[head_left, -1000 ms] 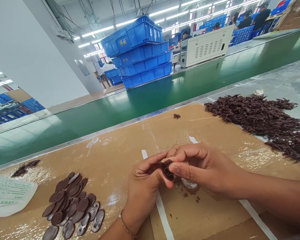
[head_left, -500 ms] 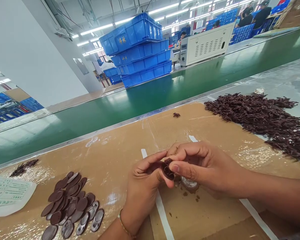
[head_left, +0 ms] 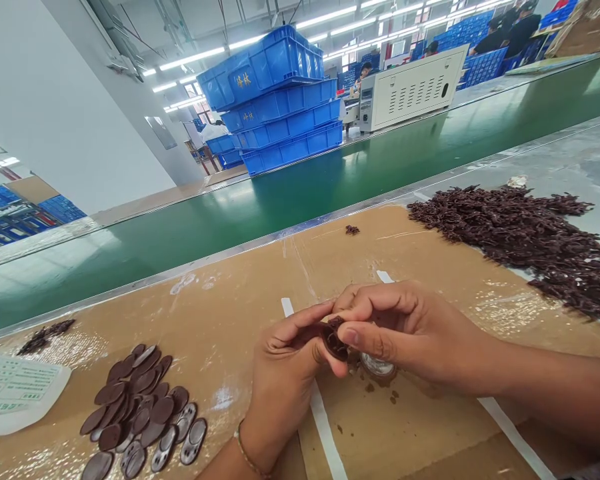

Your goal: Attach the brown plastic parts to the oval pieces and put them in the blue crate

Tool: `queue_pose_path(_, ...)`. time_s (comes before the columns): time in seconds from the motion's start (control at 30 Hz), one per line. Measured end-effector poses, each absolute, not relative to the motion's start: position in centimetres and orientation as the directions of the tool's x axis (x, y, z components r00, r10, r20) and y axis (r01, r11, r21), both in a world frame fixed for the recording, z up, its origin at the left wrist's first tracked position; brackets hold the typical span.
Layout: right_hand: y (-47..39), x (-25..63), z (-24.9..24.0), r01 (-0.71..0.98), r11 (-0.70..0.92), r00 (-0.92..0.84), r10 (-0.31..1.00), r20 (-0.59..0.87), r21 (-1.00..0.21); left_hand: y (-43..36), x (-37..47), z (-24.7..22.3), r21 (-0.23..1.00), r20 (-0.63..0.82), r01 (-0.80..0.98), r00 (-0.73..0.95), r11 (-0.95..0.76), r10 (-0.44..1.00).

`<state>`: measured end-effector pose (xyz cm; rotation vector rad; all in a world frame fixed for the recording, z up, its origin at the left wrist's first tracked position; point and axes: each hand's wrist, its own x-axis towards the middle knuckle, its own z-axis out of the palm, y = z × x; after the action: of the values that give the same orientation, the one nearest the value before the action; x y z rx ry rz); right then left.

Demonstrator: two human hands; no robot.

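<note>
Between my two hands is a dark brown oval plastic piece [head_left: 334, 344], held above the bench. My left hand [head_left: 293, 363] grips its edge between thumb and fingers. My right hand [head_left: 405, 333] pinches a small dark brown part [head_left: 336, 322] against the top of that oval piece; the fingers hide most of the small part. Just behind and below the right fingers sits a small round container [head_left: 377, 365], partly covered, with wet spots around it. To the left lies a pile of similar brown oval pieces [head_left: 145, 413], some showing their holed side.
A large heap of small dark brown parts [head_left: 510, 240] lies at the right. A smaller cluster [head_left: 46, 337] and a printed paper sheet [head_left: 17, 393] are at the left. Beyond the bench runs a green conveyor belt [head_left: 300, 193], with stacked blue crates [head_left: 285, 120] and a beige machine [head_left: 413, 90] behind.
Both hands keep nearly the same grip and position on the oval piece. The whole view has shifted very slightly.
</note>
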<state>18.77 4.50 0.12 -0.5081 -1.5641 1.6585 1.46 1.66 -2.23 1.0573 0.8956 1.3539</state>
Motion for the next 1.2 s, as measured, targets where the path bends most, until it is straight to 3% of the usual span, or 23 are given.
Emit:
queue_pose_path(0.67,4.55,18.74,-0.05,-0.295,0.053,-0.614,0.755,0.232,-0.954,1.62,1.29,-2.39,0.969,0.074,-0.237,0.030,-0.065,0.997)
queue_pose_path(1.2,4.52,18.74,-0.15,-0.295,0.042,-0.625,0.748,0.226,-0.955,1.72,1.44,-2.34,0.958,0.057,-0.283,0.029,-0.046,0.998)
